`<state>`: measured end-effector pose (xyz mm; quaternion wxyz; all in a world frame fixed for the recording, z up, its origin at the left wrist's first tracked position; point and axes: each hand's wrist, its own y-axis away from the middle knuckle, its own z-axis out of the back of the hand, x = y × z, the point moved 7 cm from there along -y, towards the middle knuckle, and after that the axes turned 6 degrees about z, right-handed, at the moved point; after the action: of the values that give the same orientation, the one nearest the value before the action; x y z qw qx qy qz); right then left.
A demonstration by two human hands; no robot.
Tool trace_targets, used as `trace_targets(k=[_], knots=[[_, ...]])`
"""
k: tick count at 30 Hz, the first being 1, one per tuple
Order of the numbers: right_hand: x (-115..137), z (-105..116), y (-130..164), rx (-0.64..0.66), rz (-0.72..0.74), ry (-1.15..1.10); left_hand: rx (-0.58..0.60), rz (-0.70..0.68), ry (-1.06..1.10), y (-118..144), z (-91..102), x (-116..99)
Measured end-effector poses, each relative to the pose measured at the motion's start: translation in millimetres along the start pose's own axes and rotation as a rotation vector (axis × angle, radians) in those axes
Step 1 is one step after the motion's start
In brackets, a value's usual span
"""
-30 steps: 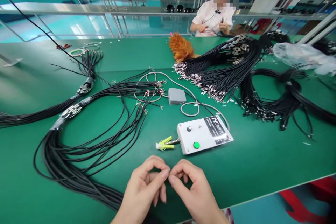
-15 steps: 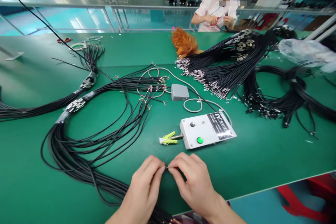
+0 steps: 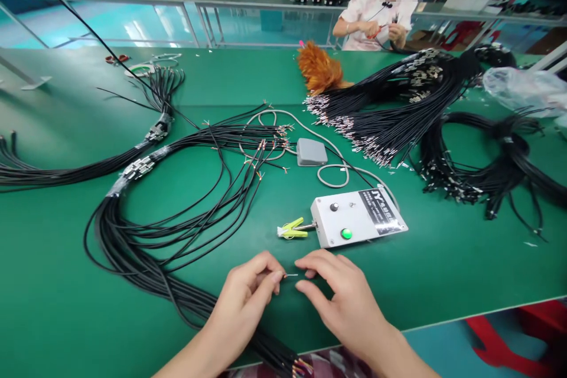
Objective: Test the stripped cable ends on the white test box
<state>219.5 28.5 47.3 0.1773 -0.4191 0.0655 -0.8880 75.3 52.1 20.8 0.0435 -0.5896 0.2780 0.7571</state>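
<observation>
Between the thumb and fingertips of my left hand [image 3: 248, 289] a thin wire end [image 3: 291, 275] is pinched, its pale tip pointing right. My right hand [image 3: 332, 286] is just beyond that tip, thumb and fingers apart, holding nothing. Beneath my left forearm runs a thick bundle of black cables [image 3: 150, 289], whose coloured wire ends [image 3: 302, 367] show at the table's near edge. Past my hands lies a white control box [image 3: 328, 221] with a lit green button [image 3: 346, 234] and a yellow clip [image 3: 293, 228] on its shaft.
A grey pedal [image 3: 311, 152] with a looped grey cord lies behind the box. Fanned black cables [image 3: 376, 124] and a coiled bundle [image 3: 465, 159] cover the right side. An orange feathery duster [image 3: 321, 68] is at the back. Across the table a person [image 3: 376, 18] handles red-handled pliers or scissors.
My right fingers have come off the wire end and spread apart, leaving its tip exposed. My left hand still pinches it. The whole view has shifted slightly.
</observation>
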Motion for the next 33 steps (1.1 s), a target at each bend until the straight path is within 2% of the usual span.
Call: trace_targets(k=[4,6,8,10,12,16,19,25,33], knots=[[20,1,-8,0.041,0.214,0.320,-0.012,-0.154,-0.231,3,-1.9,-12],[27,0,-14,0.084,0.325,0.407,-0.015,-0.256,-0.359,5,-2.0,-19],[29,4,-22,0.077,0.375,0.457,-0.050,-0.312,-0.419,6,3.4,-23],[27,14,-34,0.035,0.359,0.501,-0.109,-0.296,-0.403,1,14.1,-24],[22,19,-47,0.028,0.317,0.581,-0.157,-0.221,-0.332,-8,25.5,-21],[6,9,-72,0.169,0.230,0.760,-0.192,-0.078,-0.147,-27,38.3,-14],[-2,2,-79,0.240,0.211,0.778,-0.205,-0.055,-0.076,-34,39.5,-14],[-4,4,-80,0.232,0.249,0.739,-0.262,-0.060,-0.123,-41,36.5,-14],[-1,3,-79,0.247,0.224,0.747,-0.258,-0.057,-0.162,-48,31.0,-15]])
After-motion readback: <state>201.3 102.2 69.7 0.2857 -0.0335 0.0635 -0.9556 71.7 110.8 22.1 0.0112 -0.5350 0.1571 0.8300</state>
